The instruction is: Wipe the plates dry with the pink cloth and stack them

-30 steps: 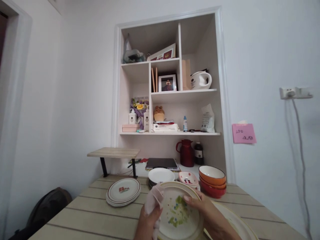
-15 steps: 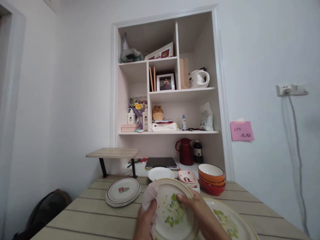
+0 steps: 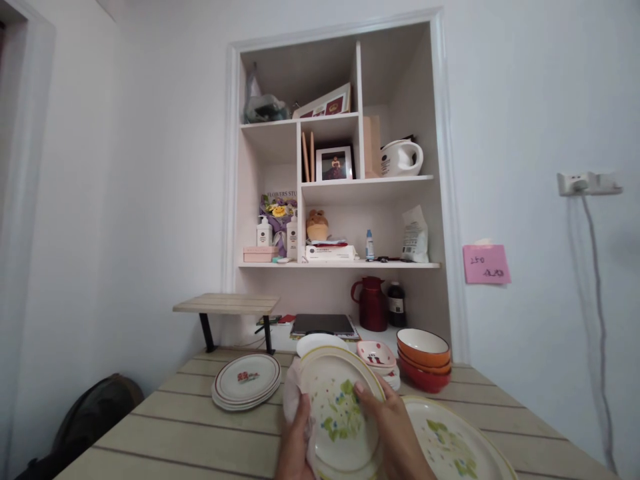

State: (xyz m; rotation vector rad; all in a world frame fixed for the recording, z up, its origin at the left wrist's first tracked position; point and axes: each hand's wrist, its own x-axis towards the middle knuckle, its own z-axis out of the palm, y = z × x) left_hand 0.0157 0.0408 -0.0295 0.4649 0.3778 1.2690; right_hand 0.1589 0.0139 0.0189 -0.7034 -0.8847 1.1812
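Observation:
A cream plate (image 3: 333, 410) with a yellow rim and a green leaf pattern is held up and tilted toward me. My right hand (image 3: 395, 427) grips its right edge, the thumb lying on the face and the other fingers behind. At the left edge, my left hand (image 3: 299, 433) pinches a thin whitish cloth (image 3: 291, 390) around the rim; its fingers behind the plate are hidden. To the right, a larger plate (image 3: 450, 440) with the same pattern lies on the table, partly covered by my right forearm.
Left on the slatted table (image 3: 165, 427) is a stack of plates (image 3: 247, 380). Behind the held plate stand a white dish (image 3: 320, 343), small pink-patterned bowls (image 3: 376, 357) and stacked orange and red bowls (image 3: 424, 360). A small raised stand (image 3: 227, 304) and a red jug (image 3: 371, 303) are farther back.
The held plate has shifted slightly left and up and is turned a little, both hands moving with it. The cloth remains at its left rim.

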